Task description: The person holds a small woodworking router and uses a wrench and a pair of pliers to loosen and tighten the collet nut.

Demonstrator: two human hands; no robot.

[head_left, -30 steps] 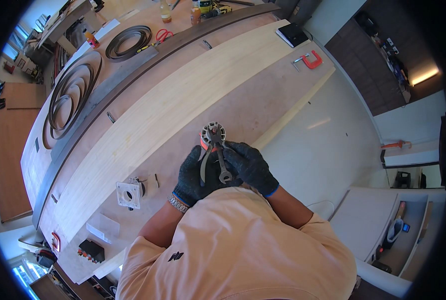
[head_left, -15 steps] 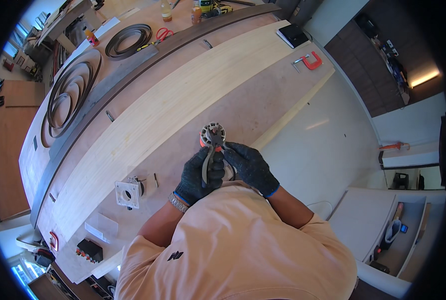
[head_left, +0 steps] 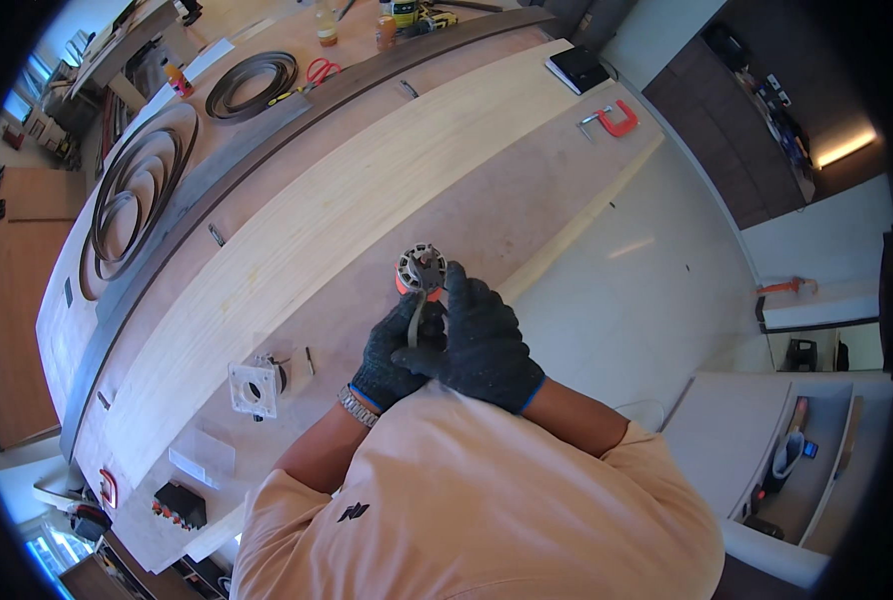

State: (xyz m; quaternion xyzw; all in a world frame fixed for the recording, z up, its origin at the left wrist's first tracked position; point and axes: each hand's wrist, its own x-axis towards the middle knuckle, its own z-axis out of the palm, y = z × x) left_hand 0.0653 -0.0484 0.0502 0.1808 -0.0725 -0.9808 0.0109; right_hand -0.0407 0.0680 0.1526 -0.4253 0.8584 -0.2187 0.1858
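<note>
Left hand is curled beneath round orange-and-silver tool; grey metal pliers are overlaid by right hand — hold unclear; amber liquid fills clear bottle's base.

Okay so along the worktop's near edge, left of the tool in the hands, there's a bracket, then a sheet, then a box by the near left corner. Clamp's at the near right corner, notebook's behind it at the long board's right end. Scissors lie beyond that board, right of the coils.

Bright, bowed edges, background perhaps soft
</note>
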